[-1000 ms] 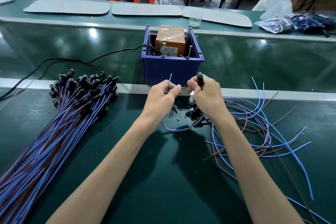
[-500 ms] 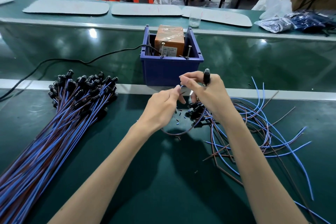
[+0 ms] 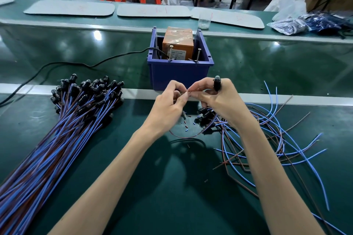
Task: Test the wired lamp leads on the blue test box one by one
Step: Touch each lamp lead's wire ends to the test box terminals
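The label (image 3: 177, 55) on the orange block (image 3: 178, 37) in the blue box (image 3: 179, 75) is too small to be read. In front of the box, a wire end (image 3: 189, 91) is pinched between the left hand (image 3: 168, 106) and the right hand (image 3: 221, 101). A lamp (image 3: 217, 83) is also gripped by the right hand.

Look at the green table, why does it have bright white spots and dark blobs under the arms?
Head view: the white spots are probably ceiling lights mirrored in the shiny belt; the dark blobs are shadows of the arms on the near table; the rails look bent from the wide-angle lens; the blue test box is sharp.
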